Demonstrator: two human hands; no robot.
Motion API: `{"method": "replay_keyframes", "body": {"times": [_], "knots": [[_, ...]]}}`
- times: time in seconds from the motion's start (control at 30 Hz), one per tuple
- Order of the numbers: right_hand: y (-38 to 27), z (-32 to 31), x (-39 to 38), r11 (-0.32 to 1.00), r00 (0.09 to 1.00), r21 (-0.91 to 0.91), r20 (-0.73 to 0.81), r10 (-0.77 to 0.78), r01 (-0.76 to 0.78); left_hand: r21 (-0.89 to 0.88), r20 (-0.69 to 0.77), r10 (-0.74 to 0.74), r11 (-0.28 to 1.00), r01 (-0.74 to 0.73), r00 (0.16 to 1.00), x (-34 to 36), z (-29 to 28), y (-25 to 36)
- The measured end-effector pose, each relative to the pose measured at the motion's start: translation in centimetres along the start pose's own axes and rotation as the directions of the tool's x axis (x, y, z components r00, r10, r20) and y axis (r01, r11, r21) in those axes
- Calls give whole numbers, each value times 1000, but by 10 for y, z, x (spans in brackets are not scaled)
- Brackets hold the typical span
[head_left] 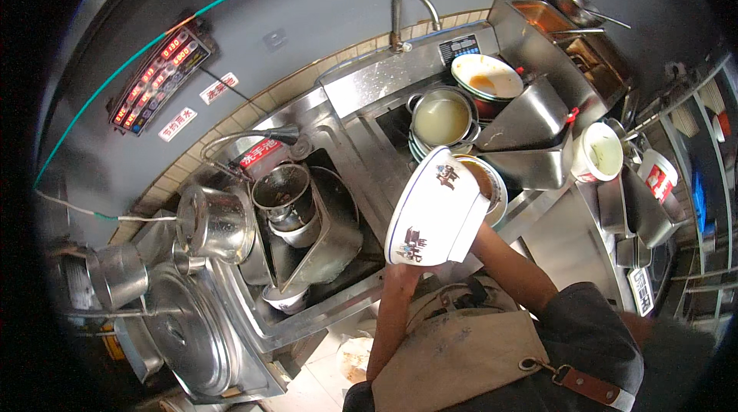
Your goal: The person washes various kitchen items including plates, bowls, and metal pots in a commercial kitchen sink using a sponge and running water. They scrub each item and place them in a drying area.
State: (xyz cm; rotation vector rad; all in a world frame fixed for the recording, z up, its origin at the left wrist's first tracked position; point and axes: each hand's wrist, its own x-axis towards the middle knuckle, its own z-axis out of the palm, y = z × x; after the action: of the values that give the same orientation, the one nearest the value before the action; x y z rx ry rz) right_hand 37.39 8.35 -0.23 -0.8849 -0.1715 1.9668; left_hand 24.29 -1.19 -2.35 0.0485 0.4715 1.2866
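The person holds a large white bowl (437, 208) tilted on its side above the front edge of the steel table (369, 74), its patterned outside facing the camera. The left hand (405, 266) grips the bowl's lower rim, fingers closed on it. The right hand is hidden behind the bowl, so its grip cannot be told.

On the grey wall, small white signs (177, 124) with red marks sit near a dark panel (160, 75) of red lights. Two white tubs (598, 152) with red labels stand at the right edge. Both sinks (338, 220) are crowded with pots and bowls, leaving little free room.
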Motion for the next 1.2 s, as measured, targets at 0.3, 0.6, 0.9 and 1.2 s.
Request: {"method": "replay_keyframes", "body": {"times": [0.3, 0.6, 0.9, 1.2], "knots": [[5, -23, 1, 995, 997, -94, -66, -40, 33, 892, -18, 597, 372, -257, 802, -30, 32, 37], [-17, 21, 15, 783, 891, -424, 213, -402, 455, 149, -9, 579, 807, -571, 816, -20, 19, 39], [49, 44, -48, -600, 235, -506, 849, -473, 620, 513, -159, 528, 766, -387, 834, -16, -10, 29], [25, 137, -29, -611, 364, -349, 925, -105, 711, 91, -159, 594, 804, -587, 789, -21, 20, 26]]}}
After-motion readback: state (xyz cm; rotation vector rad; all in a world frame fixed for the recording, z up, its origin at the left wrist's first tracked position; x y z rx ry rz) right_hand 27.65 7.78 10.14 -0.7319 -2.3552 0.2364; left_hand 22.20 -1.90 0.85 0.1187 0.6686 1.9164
